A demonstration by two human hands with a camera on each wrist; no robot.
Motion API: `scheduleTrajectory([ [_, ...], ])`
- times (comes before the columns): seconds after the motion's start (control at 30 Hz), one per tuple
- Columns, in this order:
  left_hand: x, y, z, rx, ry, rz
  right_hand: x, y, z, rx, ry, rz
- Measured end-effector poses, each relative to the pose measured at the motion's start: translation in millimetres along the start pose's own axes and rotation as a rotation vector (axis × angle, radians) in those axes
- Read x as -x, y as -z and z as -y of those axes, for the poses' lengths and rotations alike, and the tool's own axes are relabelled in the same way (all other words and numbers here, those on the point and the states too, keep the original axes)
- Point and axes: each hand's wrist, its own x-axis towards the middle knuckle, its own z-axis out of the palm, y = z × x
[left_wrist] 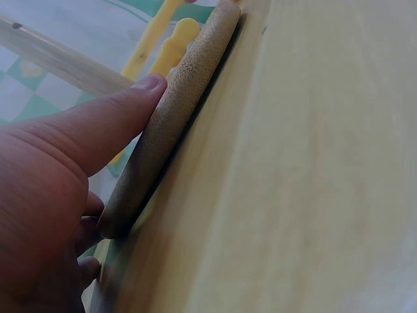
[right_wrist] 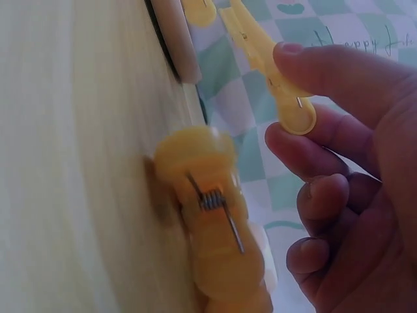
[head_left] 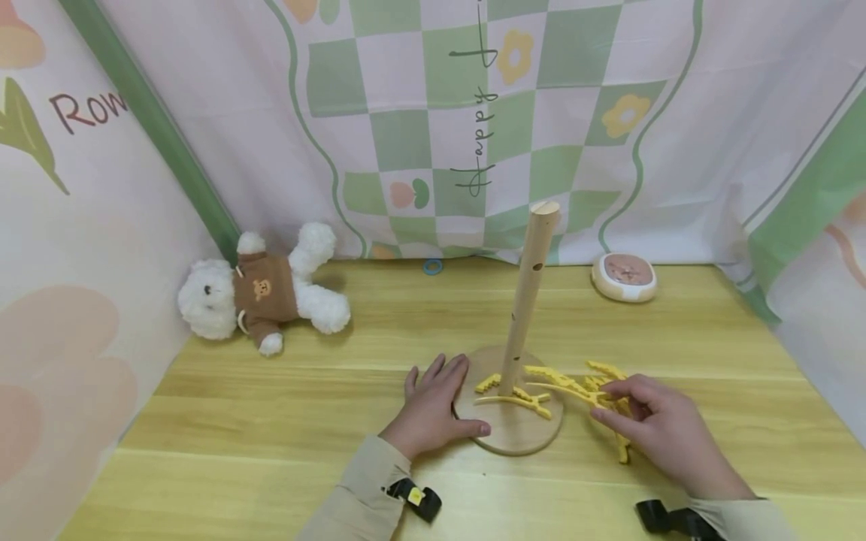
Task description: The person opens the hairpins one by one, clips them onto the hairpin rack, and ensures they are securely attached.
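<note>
A round wooden base (head_left: 534,439) carries an upright wooden post (head_left: 528,293) with several small holes. My left hand (head_left: 433,417) holds the base at its left edge; in the left wrist view, the thumb (left_wrist: 130,107) presses its rim. Yellow plastic spring clips (head_left: 504,400) lie on the base around the post's foot. My right hand (head_left: 666,432), right of the base, pinches a yellow spring clip (right_wrist: 296,117) between thumb and fingers. More yellow clips (head_left: 623,451) lie on the table by that hand, one showing its metal spring (right_wrist: 212,201).
A white plush toy (head_left: 267,289) in a brown top lies at the back left. A blue ring (head_left: 432,267) is by the back edge. A small white and pink rounded device (head_left: 625,278) sits at the back right. Patterned cloth (head_left: 399,143) hangs behind the wooden table (head_left: 237,451).
</note>
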Motion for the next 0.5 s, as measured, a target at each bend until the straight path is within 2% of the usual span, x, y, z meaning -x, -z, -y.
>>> scheduleTrajectory([
  [0.5, -0.4, -0.4, 1.1, -0.014, 0.001, -0.004, -0.3, -7.3, 3.4, 0.013, 0.042, 0.000],
])
